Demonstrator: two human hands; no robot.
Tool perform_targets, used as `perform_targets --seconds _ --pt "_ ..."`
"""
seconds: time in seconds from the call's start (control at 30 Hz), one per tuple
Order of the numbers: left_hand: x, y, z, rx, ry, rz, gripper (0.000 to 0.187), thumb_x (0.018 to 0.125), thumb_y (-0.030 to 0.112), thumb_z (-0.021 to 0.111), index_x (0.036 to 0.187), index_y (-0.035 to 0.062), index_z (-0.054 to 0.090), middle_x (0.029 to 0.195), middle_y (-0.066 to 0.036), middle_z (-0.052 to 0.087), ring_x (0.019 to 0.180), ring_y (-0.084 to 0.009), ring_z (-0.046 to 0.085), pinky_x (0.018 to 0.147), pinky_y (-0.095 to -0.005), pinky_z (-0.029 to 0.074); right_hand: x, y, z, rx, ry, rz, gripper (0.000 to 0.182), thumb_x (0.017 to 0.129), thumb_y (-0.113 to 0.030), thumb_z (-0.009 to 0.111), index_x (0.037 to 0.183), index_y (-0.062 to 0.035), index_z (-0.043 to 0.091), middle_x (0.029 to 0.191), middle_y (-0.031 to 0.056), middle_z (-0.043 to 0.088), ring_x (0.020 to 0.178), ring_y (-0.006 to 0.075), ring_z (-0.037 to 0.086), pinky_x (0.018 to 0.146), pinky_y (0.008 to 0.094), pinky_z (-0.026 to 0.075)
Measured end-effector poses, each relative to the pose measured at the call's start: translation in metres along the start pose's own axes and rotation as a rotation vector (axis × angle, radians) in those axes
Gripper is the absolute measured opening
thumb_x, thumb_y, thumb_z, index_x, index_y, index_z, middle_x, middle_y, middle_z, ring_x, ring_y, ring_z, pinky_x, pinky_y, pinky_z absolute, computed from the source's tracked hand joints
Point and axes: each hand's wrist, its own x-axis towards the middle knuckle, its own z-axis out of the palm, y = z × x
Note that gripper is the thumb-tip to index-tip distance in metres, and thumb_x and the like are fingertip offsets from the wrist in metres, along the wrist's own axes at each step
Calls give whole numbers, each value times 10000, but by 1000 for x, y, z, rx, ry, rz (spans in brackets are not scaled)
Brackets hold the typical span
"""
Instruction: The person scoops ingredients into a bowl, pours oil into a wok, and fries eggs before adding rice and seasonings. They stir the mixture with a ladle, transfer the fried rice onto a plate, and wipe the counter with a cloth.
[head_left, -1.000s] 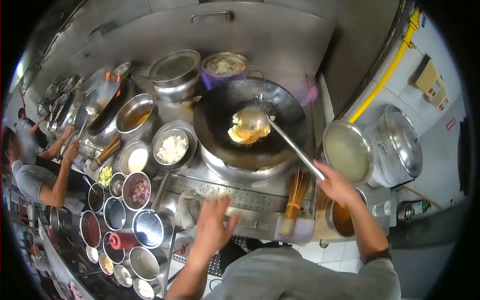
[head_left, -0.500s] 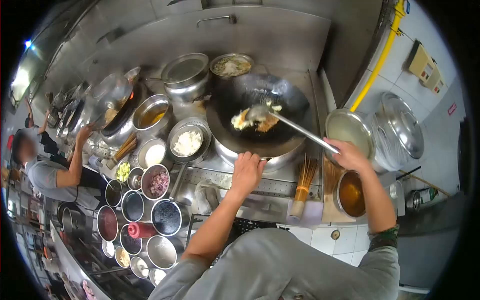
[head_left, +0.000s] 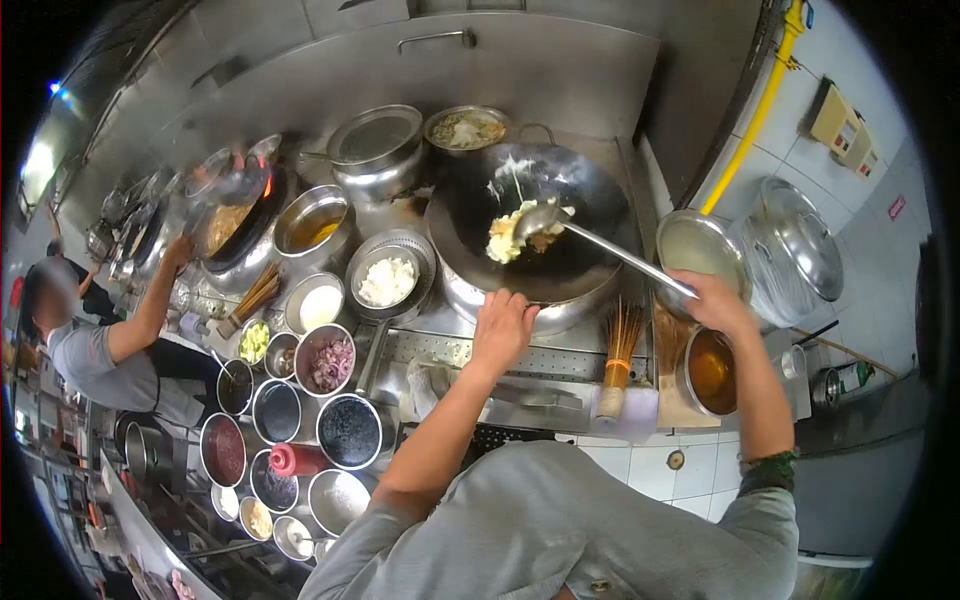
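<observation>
A dark wok sits on the stove, with yellow and brown food in it. My left hand is closed on the wok's near rim, fingers over the edge. In my right hand is the handle of a metal ladle, whose bowl rests on the food. White streaks mark the wok's far wall. Left of the wok stands a bowl of white chunks on a strainer.
A bamboo brush stands near the stove's front edge. Right of the wok are a pot of pale liquid and a pot of brown liquid. Several ingredient pots, one with chopped onion, fill the left. A co-worker cooks farther left.
The food is gathered more to the wok's middle, and white streaks now show on its far wall. The ladle has shifted slightly right. The co-worker's wok has been lifted or tilted.
</observation>
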Motion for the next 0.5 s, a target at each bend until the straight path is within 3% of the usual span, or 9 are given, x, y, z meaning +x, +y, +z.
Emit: perform_targets --seconds 0.07,0.1,0.2,0.3,0.4,0.47,0.5 --pt "-25 4 -4 -9 -38 5 149 873 162 689 890 37 609 922 -161 553 925 -379 526 794 -485 439 -7 -32 8 80 20 191 535 870 1 565 1360 -213 597 1180 203 659 1029 377 649 884 404 512" --pt "-33 3 -6 -12 -50 8 146 874 158 686 888 36 607 926 -164 551 929 -383 524 795 -489 437 -14 -33 15 -19 66 172 542 883 -14 572 1375 -242 588 1166 218 656 978 387 661 858 406 516" --pt "-32 17 -33 -65 38 83 144 875 152 683 876 37 596 943 -174 543 934 -393 517 800 -500 432 -46 -42 38 278 105 177 520 908 -67 600 1412 -189 554 1007 150 696 754 225 659 738 376 542" --pt "7 16 -36 -52 -10 41 148 880 154 683 890 24 613 924 -171 549 913 -388 521 789 -483 441 -40 -89 47 749 -65 592 602 912 -88 610 1485 -135 434 902 100 645 678 147 597 592 331 533" --pt "24 -1 -21 -68 -11 42 168 876 165 694 903 12 630 911 -169 579 899 -380 536 784 -471 453 -13 -105 72 749 -35 606 670 918 -94 599 1524 -100 315 848 93 593 619 137 561 484 298 494" --pt "22 -11 -9 -59 -15 45 179 872 170 700 911 9 634 920 -173 587 903 -380 538 787 -473 455 7 -108 98 837 -42 558 670 923 -101 595 1513 -50 283 849 98 592 612 146 563 467 311 491" --pt "23 -12 -10 -58 -88 8 215 868 171 704 993 6 647 983 -165 595 958 -377 549 828 -474 458 16 -117 96 894 -84 557 634 922 -89 585 1489 -3 315 866 107 602 602 149 567 455 315 485"
